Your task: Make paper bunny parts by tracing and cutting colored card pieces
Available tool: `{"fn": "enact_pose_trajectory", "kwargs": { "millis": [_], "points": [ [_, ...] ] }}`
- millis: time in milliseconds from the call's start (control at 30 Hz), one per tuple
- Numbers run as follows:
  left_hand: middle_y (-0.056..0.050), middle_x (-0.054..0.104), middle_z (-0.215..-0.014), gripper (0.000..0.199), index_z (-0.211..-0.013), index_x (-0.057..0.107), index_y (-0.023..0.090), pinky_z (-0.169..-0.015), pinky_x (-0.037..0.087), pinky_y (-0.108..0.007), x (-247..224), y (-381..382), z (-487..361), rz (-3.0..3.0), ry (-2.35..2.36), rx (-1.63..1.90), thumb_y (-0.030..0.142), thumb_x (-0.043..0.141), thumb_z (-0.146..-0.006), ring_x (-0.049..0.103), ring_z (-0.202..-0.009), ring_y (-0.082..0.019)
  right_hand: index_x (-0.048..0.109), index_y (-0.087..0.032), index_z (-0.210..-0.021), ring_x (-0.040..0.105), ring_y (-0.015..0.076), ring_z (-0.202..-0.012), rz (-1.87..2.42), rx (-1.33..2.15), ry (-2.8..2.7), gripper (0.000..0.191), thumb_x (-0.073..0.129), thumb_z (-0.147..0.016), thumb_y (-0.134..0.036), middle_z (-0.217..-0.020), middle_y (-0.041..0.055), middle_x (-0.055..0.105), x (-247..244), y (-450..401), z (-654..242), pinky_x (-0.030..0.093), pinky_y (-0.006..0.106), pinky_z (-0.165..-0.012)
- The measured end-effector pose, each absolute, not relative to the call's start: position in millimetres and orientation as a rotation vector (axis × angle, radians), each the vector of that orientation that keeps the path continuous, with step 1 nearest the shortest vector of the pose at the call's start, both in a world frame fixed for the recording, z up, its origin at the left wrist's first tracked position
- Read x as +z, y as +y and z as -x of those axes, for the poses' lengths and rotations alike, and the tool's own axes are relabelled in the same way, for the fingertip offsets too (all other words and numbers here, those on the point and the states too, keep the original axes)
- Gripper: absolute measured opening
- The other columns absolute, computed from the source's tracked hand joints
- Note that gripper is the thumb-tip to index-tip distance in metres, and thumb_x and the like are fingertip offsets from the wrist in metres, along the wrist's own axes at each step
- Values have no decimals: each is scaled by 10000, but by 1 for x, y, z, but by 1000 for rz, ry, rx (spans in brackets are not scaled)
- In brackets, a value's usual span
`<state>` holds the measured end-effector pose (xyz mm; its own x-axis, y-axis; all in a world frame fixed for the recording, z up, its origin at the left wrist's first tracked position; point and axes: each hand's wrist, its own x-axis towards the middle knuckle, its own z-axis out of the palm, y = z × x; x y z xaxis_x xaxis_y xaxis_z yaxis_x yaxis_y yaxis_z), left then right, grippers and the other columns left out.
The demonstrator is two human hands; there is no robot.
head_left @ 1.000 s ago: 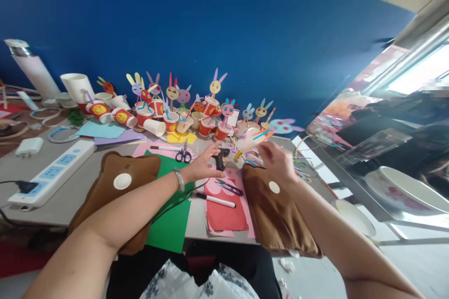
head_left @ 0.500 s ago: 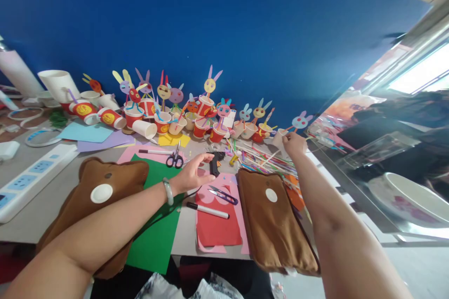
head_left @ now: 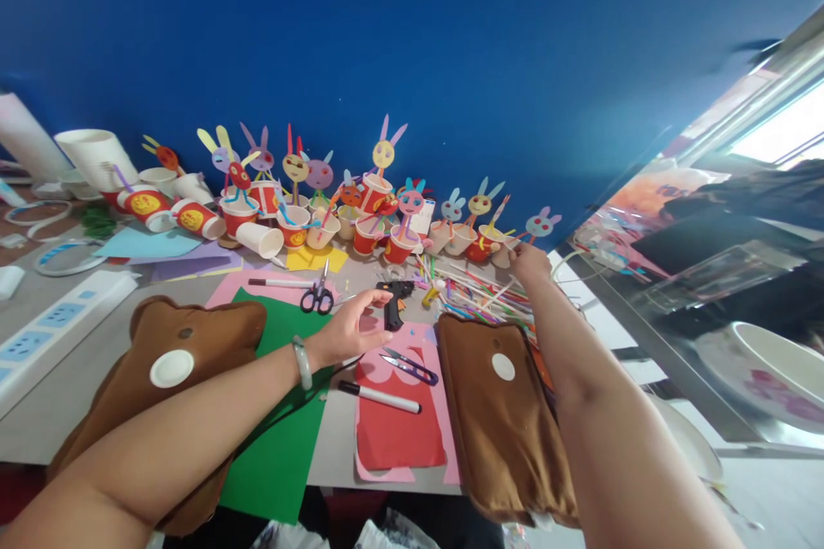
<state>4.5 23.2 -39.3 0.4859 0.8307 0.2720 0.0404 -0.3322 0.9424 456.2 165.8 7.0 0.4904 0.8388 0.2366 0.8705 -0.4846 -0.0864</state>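
At the right end of a row of cups, my right hand (head_left: 531, 264) is closed on a pale paper cup (head_left: 503, 253). A purple paper rabbit head (head_left: 542, 223) with red eyes rises just behind that hand. The cup sits close beside a red paper cup (head_left: 484, 246); my fingers partly hide it. My left hand (head_left: 344, 333) hovers over the table with its fingers apart and nothing in them. Next to its fingertips lies a black glue gun (head_left: 390, 309). Dark-handled scissors (head_left: 318, 296) rest behind the left hand, and thread snips (head_left: 410, 367) lie in front of the glue gun.
Two brown cushion-like pads (head_left: 508, 429) flank green paper (head_left: 274, 455) and red paper (head_left: 399, 437). A marker (head_left: 379, 397) crosses the red sheet. Coloured sticks (head_left: 480, 296) lie near my right hand. A power strip (head_left: 55, 330) is at left; a blue panel (head_left: 412, 34) stands behind.
My right hand has moved the paper cup left, nearer the red cup at the end of the row. My left hand stays open by the glue gun. The view has shifted slightly.
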Motion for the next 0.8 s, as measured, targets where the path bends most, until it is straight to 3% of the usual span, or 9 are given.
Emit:
{"fn": "enact_pose_trajectory", "kwargs": {
  "millis": [200,400,533,700,800],
  "points": [
    [-129,571,-1316,583,-1302,530,184,-996,535,-391,-36,22,-5,-1693,733,958,265,751,-770,551,-1244,-251,681,-142,-1261,662,334,-1077,2492,-270,-1524,411,547,-905,-300,-1151,209,724,16,153,-454,507,409,-886],
    [-128,598,-1314,567,-1286,544,189,-1044,500,-417,-30,22,-4,-1709,742,962,254,755,-764,575,-1235,-251,697,-142,-1225,673,330,-1032,2417,-318,-1478,406,538,-867,-250,-1069,176,753,32,123,-449,508,422,-856],
    [-120,616,-1297,542,-1262,565,192,-1008,518,-399,-31,24,-5,-1685,731,1012,246,756,-757,588,-1215,-249,691,-144,-1192,690,270,-963,2268,-383,-1479,390,475,-897,-279,-1016,142,761,44,97,-414,505,380,-881],
    [-124,639,-1231,532,-1234,584,159,-994,521,-394,-35,27,-6,-1725,749,1047,235,764,-739,612,-1151,-239,705,-216,-1015,655,208,-675,1604,-355,-1702,314,486,-901,-410,-811,75,723,56,18,-323,551,351,-684],
    [-109,653,-1192,501,-1202,604,160,-1011,511,-400,-39,30,-7,-1754,773,1068,225,766,-732,622,-1120,-228,710,-332,-1040,676,242,-731,1084,-244,-2063,241,554,-888,-435,-832,50,718,65,-77,-289,574,421,-677]
  ]
}}
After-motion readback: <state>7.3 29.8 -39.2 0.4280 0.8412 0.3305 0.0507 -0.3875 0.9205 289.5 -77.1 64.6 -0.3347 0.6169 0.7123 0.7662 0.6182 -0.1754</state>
